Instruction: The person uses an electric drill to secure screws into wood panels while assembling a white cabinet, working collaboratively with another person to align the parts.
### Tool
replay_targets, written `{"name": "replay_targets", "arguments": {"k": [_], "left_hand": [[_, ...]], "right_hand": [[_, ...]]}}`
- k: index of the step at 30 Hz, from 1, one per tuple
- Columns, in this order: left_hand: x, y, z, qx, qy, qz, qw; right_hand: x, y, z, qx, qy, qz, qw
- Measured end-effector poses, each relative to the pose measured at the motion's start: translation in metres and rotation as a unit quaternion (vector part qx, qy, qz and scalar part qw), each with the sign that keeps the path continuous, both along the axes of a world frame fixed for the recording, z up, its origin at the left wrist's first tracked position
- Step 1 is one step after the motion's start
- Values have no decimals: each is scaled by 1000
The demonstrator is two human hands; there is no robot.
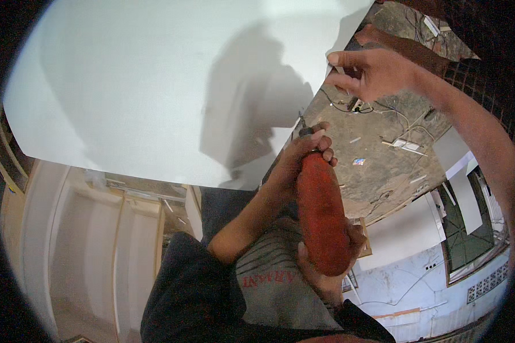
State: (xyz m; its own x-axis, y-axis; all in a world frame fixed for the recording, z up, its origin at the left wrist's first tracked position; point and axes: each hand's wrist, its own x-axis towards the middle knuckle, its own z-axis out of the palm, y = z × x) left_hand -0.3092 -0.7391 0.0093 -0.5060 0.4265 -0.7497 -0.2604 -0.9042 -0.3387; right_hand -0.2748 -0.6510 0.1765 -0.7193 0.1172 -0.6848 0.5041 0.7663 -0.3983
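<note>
A red, long-bodied power drill [321,211] is held in front of me, with its dark nose and thin bit [302,119] pointing up at the edge of a large white panel [131,86]. My left hand [312,146] wraps round the drill's front end, just behind the bit. Farther back, my right hand [332,274] is closed round the rear of the drill, partly hidden under its body. Whether the bit touches the panel I cannot tell. Another person's hand [377,74] is at the panel's right edge, thumb and fingers apart.
White cabinet-like boxes [91,228] stand at the lower left. Cables [403,117] and scraps [409,147] lie on the rough floor to the right. Beyond are a white board [403,231] and a pale blue wall [406,291]. The other person's arm reaches in from the right.
</note>
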Motion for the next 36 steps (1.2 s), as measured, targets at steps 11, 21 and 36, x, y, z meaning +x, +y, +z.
{"name": "replay_targets", "arguments": {"k": [11, 21, 36], "left_hand": [[0, -4, -7, -2, -8, -3, 1000], [-3, 0, -10, -44, -3, 1, 999], [176, 112, -94, -147, 83, -415, 894]], "right_hand": [[-9, -7, -2, 23, -30, 7, 999], [-17, -4, -9, 33, 43, 108, 993], [156, 152, -28, 37, -56, -565, 822]]}}
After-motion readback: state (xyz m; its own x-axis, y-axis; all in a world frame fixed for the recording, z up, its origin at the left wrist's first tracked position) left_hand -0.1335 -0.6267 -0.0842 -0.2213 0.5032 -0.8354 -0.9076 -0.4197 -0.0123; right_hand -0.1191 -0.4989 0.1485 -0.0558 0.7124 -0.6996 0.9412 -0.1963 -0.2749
